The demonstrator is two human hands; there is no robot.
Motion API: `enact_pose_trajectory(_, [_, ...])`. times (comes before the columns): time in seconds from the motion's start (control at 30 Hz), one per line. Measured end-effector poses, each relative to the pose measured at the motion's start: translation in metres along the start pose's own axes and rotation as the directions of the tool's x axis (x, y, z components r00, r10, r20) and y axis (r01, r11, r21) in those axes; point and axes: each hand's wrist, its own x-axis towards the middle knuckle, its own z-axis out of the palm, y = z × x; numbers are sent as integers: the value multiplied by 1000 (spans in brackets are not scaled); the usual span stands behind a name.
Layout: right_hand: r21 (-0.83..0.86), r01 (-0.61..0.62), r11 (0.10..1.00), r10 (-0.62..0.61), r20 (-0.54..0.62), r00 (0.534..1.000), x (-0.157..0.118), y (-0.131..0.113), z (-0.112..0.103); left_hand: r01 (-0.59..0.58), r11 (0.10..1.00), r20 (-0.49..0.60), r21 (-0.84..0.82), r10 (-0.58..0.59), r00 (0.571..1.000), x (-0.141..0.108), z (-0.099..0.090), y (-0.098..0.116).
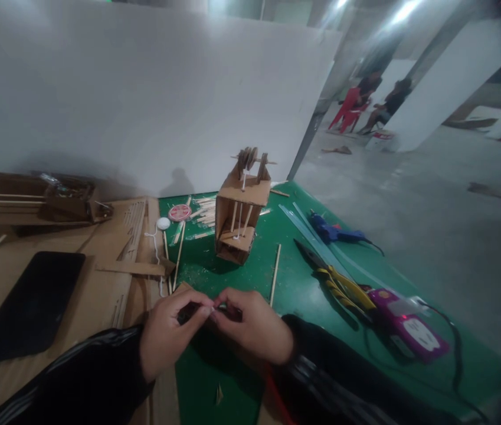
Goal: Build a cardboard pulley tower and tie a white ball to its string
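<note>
My left hand (174, 327) and my right hand (250, 324) meet over the front of the green table, both closed in a pinch with fingertips together. Something tiny and pale shows between the fingertips, too small to make out. Just beyond them stands a cardboard tower (244, 218) with cardboard discs (249, 157) on a stick axle at its top and white string running down inside. A ball of white string (163, 224) lies to the left, its loose end trailing toward my left hand. Between the tower and my right hand rests a thin wooden stick (275, 274).
Pliers (339, 286), a blue glue gun (334, 229), clear glue sticks (316, 242) and a purple power box (405, 324) with cables occupy the right. On the left are cardboard sheets (100, 295), a black tablet-like slab (29, 307) and a cardboard build (68, 200). Two people sit far back.
</note>
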Motion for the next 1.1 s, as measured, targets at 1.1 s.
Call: enact_pose_trajectory(1.1, [451,-52,891,22,73,997,3,0,-2,52,991,51,-122,-46,998,-3,-4,5])
